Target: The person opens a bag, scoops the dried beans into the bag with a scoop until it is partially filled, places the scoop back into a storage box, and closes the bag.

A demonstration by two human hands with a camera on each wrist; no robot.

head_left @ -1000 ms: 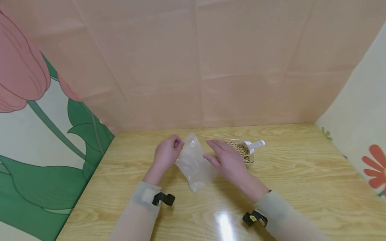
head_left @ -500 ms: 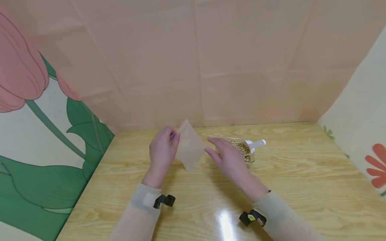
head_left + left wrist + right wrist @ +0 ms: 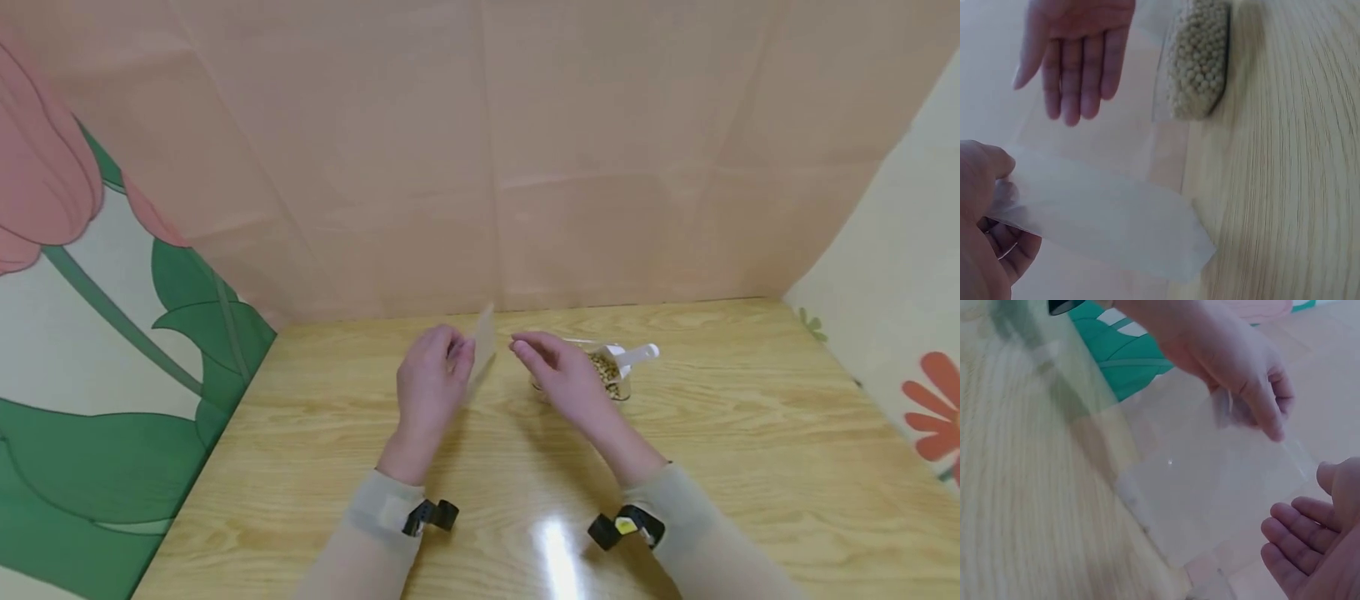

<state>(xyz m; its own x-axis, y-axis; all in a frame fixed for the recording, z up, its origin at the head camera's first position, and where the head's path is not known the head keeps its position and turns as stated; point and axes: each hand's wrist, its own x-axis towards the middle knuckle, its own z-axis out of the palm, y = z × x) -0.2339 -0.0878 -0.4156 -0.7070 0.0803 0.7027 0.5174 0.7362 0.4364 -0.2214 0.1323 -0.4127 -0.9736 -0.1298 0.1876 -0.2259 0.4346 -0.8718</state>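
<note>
Between thumb and fingers, my left hand (image 3: 431, 383) pinches a translucent plastic bag (image 3: 1110, 215) by its upper part. The bag looks flat and hangs above the wooden table, seen nearly edge-on in the head view. My right hand (image 3: 566, 379) faces it from the other side, palm inward. Its fingers (image 3: 1071, 81) are nearly straight and hold nothing, a small gap away from the bag (image 3: 1204, 487). Behind the right hand stands a clear container of pale round beans (image 3: 1200, 59), partly hidden in the head view. A white scoop (image 3: 636, 356) rests in the beans.
The wood-grain table (image 3: 720, 433) stretches to both sides. A plain pinkish sheet (image 3: 480, 158) rises at its back edge. Panels with a painted tulip (image 3: 45, 158) and an orange flower (image 3: 933, 408) border the left and right.
The bag has swung from facing the camera to nearly edge-on, after rising in the left hand. The left hand has turned and come back rightward; the right fingers have drawn closer together.
</note>
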